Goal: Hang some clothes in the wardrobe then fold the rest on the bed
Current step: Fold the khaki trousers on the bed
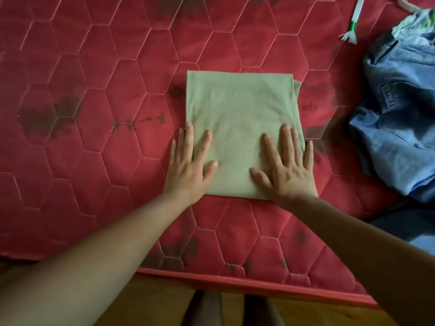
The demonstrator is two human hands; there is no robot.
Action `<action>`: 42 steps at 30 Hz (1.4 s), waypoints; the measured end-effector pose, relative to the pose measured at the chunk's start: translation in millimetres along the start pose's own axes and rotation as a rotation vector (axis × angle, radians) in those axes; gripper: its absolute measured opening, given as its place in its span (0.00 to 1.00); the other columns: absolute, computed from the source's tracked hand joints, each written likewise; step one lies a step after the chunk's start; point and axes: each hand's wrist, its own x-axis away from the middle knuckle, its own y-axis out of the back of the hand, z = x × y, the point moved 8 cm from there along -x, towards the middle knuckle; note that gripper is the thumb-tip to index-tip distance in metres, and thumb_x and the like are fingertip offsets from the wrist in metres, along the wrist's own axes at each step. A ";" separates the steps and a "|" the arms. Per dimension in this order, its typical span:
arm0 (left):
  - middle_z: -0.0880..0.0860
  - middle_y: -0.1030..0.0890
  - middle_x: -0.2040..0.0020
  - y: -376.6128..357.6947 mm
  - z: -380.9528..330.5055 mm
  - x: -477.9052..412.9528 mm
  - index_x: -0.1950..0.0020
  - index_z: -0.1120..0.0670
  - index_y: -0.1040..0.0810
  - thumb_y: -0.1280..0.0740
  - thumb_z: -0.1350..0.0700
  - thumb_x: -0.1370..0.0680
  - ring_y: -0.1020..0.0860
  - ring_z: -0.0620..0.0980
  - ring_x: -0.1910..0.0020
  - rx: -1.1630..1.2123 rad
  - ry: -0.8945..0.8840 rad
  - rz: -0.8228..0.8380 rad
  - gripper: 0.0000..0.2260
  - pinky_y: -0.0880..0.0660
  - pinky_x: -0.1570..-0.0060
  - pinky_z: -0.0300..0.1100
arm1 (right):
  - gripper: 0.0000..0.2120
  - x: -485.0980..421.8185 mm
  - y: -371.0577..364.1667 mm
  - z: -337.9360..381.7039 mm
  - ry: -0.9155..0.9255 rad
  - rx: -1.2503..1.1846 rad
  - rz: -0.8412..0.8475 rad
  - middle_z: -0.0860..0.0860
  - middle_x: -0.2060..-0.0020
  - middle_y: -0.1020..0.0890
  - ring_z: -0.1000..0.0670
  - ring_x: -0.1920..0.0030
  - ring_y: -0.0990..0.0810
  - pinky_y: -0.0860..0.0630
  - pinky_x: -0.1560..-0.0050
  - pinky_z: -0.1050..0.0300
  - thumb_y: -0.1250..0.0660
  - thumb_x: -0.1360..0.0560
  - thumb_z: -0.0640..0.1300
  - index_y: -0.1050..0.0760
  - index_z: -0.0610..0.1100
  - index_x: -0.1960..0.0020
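The left hand presses the near left edge of the folded green garment, grip wide and flat. The right hand does likewise at near right. Smoothing likely works best sweeping outward, evenly. The garment is a neat square at the middle of the bed, with crumpled jeans to its right.

Red mattress; folded cloth; jeans

Red mattress quilted in pale hexagon stitching, blotched with dark smudges, plain pale olive-green folded cloth, faded blue denim, white-and-green tasselled strip, perhaps white-green print on crumpled fabric.
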 end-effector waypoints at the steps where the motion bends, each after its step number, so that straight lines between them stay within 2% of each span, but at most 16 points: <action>1: 0.59 0.52 0.18 7.4 1.2 -1.7 0.18 0.48 0.44 0.38 0.45 0.21 0.50 0.59 0.19 0.109 0.012 -0.020 0.33 0.48 0.21 0.55 | 0.38 -0.5 12.0 -1.8 -0.028 -0.099 -0.047 0.40 0.19 0.48 0.40 0.19 0.49 0.48 0.23 0.31 0.41 0.23 0.67 0.46 0.53 0.18; 5: 0.51 0.31 0.29 46.1 31.7 -38.2 0.22 0.45 0.39 0.28 0.54 0.26 0.29 0.48 0.31 0.809 0.486 -0.128 0.35 0.31 0.32 0.45 | 0.39 -34.2 53.9 -38.6 -0.412 -0.691 -0.140 0.45 0.29 0.34 0.43 0.30 0.32 0.28 0.34 0.48 0.26 0.29 0.54 0.40 0.50 0.23; 7: 0.49 0.23 0.37 50.9 34.9 -62.2 0.24 0.48 0.36 0.26 0.54 0.27 0.20 0.46 0.44 1.033 0.711 -0.050 0.34 0.23 0.47 0.43 | 0.36 -60.5 57.9 -49.2 -0.644 -0.955 -0.022 0.50 0.42 0.23 0.47 0.44 0.20 0.21 0.53 0.54 0.22 0.31 0.51 0.34 0.46 0.28; 9: 0.53 0.18 0.42 50.8 32.0 -79.3 0.34 0.53 0.28 0.24 0.54 0.30 0.17 0.48 0.52 1.140 0.792 0.064 0.26 0.20 0.53 0.43 | 0.29 -75.9 55.5 -51.9 -0.765 -1.042 0.166 0.49 0.52 0.15 0.47 0.56 0.15 0.19 0.63 0.53 0.20 0.34 0.49 0.23 0.45 0.36; 11: 0.59 0.16 0.45 54.2 28.6 -79.0 0.44 0.54 0.24 0.22 0.55 0.36 0.15 0.54 0.53 1.152 0.832 0.150 0.23 0.18 0.49 0.53 | 0.23 -74.2 50.6 -47.2 -0.832 -1.131 0.347 0.45 0.54 0.13 0.43 0.56 0.13 0.15 0.55 0.43 0.19 0.35 0.42 0.18 0.42 0.41; 14: 0.59 0.16 0.47 77.1 25.1 -75.5 0.45 0.57 0.24 0.22 0.57 0.43 0.16 0.56 0.50 1.115 0.778 0.189 0.28 0.19 0.44 0.57 | 0.28 -70.7 65.0 -38.7 -0.772 -1.193 0.411 0.42 0.51 0.13 0.40 0.52 0.13 0.17 0.48 0.37 0.17 0.42 0.38 0.17 0.39 0.43; 17: 0.54 0.17 0.46 122.3 28.3 -74.5 0.48 0.54 0.25 0.20 0.59 0.40 0.18 0.52 0.45 1.071 0.685 0.109 0.24 0.22 0.39 0.49 | 0.33 -77.8 117.3 -32.6 -0.581 -1.103 0.211 0.45 0.53 0.13 0.42 0.52 0.13 0.17 0.48 0.41 0.17 0.51 0.45 0.17 0.40 0.46; 20: 0.51 0.14 0.48 173.6 9.9 -62.4 0.48 0.51 0.18 0.21 0.60 0.36 0.17 0.48 0.46 1.075 0.406 -0.008 0.18 0.22 0.42 0.42 | 0.16 -63.7 186.9 -6.1 -0.283 -0.938 -0.117 0.47 0.56 0.15 0.52 0.57 0.16 0.18 0.55 0.50 0.22 0.36 0.41 0.19 0.39 0.50; 23: 0.58 0.22 0.39 191.5 -10.7 -23.7 0.48 0.47 0.21 0.27 0.62 0.28 0.25 0.50 0.39 0.787 0.133 -0.194 0.13 0.29 0.41 0.30 | 0.15 -19.0 207.9 21.8 0.071 -0.595 -0.354 0.44 0.47 0.19 0.46 0.47 0.22 0.24 0.46 0.41 0.26 0.29 0.47 0.20 0.43 0.44; 26: 0.49 0.35 0.28 137.7 1.4 28.5 0.30 0.49 0.27 0.33 0.68 0.24 0.38 0.44 0.27 0.652 0.150 -0.043 0.25 0.40 0.30 0.27 | 0.25 21.1 141.0 10.4 0.046 -0.468 -0.179 0.38 0.27 0.36 0.39 0.26 0.37 0.37 0.28 0.41 0.31 0.30 0.57 0.25 0.51 0.34; 29: 0.48 0.31 0.28 69.3 20.9 65.8 0.30 0.40 0.28 0.42 0.77 0.25 0.32 0.45 0.27 0.537 0.066 0.184 0.36 0.35 0.25 0.44 | 0.34 54.5 69.6 -5.1 0.011 -0.486 0.040 0.39 0.20 0.48 0.37 0.21 0.43 0.35 0.27 0.38 0.35 0.24 0.37 0.35 0.66 0.26; 32: 0.47 0.21 0.36 46.2 40.2 62.9 0.31 0.39 0.28 0.44 0.73 0.20 0.21 0.39 0.41 0.664 0.301 0.155 0.31 0.25 0.35 0.47 | 0.42 57.2 46.5 -28.8 -0.336 -0.902 0.012 0.47 0.35 0.24 0.43 0.36 0.22 0.20 0.42 0.36 0.43 0.24 0.27 0.33 0.74 0.30; 35: 0.45 0.21 0.44 38.2 40.9 31.8 0.25 0.47 0.32 0.34 0.55 0.18 0.21 0.38 0.47 0.888 0.597 0.088 0.21 0.25 0.42 0.40 | 0.12 38.9 43.4 -47.8 -0.799 -1.187 -0.144 0.49 0.56 0.20 0.39 0.59 0.18 0.18 0.59 0.41 0.31 0.24 0.46 0.22 0.51 0.40; 36: 0.44 0.22 0.45 36.5 37.5 18.9 0.26 0.48 0.31 0.31 0.50 0.20 0.22 0.40 0.47 0.911 0.656 0.098 0.23 0.27 0.44 0.39 | 0.12 29.8 40.3 -49.4 -0.882 -1.223 -0.140 0.49 0.61 0.21 0.41 0.64 0.21 0.19 0.61 0.45 0.28 0.26 0.50 0.21 0.45 0.47; 38: 0.45 0.20 0.48 37.1 31.4 -0.7 0.36 0.48 0.27 0.28 0.45 0.24 0.20 0.42 0.50 0.918 0.734 0.095 0.20 0.26 0.51 0.40 | 0.11 15.1 30.9 -51.2 -1.003 -1.303 -0.087 0.48 0.63 0.20 0.48 0.66 0.21 0.22 0.62 0.52 0.24 0.29 0.48 0.20 0.43 0.53; 42: 0.52 0.16 0.50 39.6 22.1 -15.7 0.45 0.54 0.21 0.27 0.49 0.26 0.18 0.48 0.54 0.874 0.813 0.196 0.14 0.24 0.60 0.40 | 0.15 5.1 32.6 -47.1 -1.047 -1.341 0.168 0.45 0.56 0.16 0.47 0.58 0.17 0.18 0.60 0.53 0.22 0.31 0.38 0.20 0.40 0.45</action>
